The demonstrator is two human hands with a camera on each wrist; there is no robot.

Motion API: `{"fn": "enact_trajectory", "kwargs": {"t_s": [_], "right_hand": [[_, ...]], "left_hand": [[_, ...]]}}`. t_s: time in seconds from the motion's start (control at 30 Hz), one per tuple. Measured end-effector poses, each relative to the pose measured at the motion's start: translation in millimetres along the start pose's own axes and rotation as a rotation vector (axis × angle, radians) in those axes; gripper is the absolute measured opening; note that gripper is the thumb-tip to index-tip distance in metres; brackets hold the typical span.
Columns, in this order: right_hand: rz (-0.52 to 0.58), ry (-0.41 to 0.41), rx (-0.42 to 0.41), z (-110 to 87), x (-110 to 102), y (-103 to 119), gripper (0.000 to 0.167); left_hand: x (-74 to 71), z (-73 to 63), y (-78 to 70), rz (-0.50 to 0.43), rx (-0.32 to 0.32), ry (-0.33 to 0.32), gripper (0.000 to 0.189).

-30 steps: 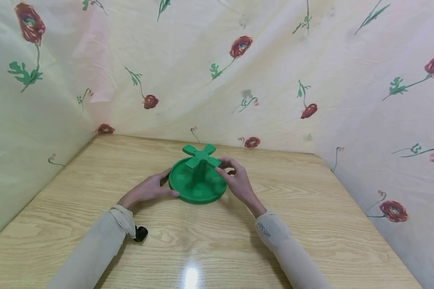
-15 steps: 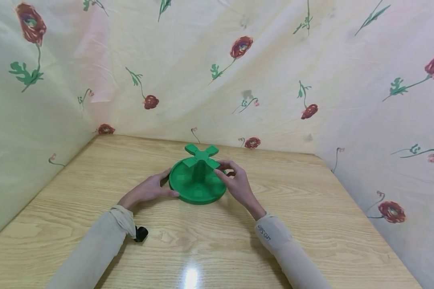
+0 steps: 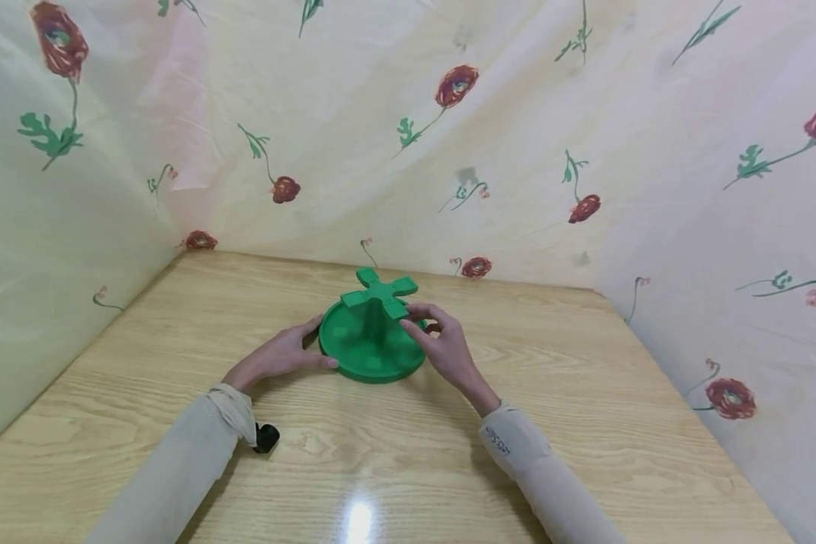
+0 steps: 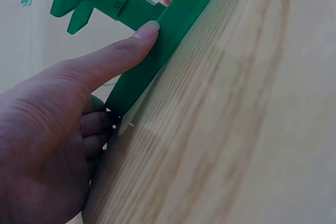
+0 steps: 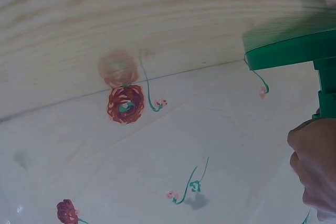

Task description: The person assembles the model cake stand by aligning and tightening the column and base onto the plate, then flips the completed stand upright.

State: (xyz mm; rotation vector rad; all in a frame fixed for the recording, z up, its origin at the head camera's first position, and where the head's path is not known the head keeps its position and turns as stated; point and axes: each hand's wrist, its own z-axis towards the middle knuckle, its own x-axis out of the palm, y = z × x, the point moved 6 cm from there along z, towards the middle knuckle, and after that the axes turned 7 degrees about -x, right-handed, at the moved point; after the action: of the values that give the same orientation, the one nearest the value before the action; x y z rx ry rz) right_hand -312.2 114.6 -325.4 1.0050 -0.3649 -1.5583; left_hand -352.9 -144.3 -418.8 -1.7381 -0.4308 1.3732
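A round green base (image 3: 374,373) with a raised rim rests on the wooden table. From its middle rises a green post (image 4: 123,6) marked "33", topped by a flat green cross-shaped piece (image 3: 381,290) with several arms. My left hand (image 3: 282,355) holds the base at its left side, thumb against the rim and fingers curled around the far edge. At the right, my right hand (image 3: 445,344) pinches the near-right arm of the cross between thumb and forefinger. In the right wrist view only the back of that hand (image 5: 317,161) shows below the base, hiding its fingertips.
The wooden table (image 3: 585,393) spreads out on both sides of the base. A floral sheet (image 3: 517,136) hangs close behind the table and along both its sides. By the left cuff sits a small black object (image 3: 267,438).
The cross has turned a little clockwise seen from above, its near-right arm swinging left with my right fingertips. My left hand and the base have stayed in place.
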Motion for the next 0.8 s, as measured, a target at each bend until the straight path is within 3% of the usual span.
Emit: {"fn": "enact_trajectory", "kwargs": {"t_s": [0.23,0.47,0.57,0.8], "right_hand": [[-0.020,0.023,-0.016,-1.9,3.7,0.7,0.023],[-0.014,0.058,-0.061,-2.2,15.0,-32.2,0.025],[-0.015,0.068,-0.061,-2.5,16.7,-33.1,0.025],[-0.042,0.015,-0.036,-2.6,9.5,-30.2,0.023]], "left_hand": [[0.5,-1.6,-1.1,-0.015,-0.003,0.002,0.106],[-0.8,-2.6,-0.4,-0.016,-0.013,0.000,0.107],[-1.1,-2.7,0.2,-0.014,-0.016,-0.001,0.107],[-0.2,-1.8,0.0,-0.011,-0.003,0.002,0.106]]}}
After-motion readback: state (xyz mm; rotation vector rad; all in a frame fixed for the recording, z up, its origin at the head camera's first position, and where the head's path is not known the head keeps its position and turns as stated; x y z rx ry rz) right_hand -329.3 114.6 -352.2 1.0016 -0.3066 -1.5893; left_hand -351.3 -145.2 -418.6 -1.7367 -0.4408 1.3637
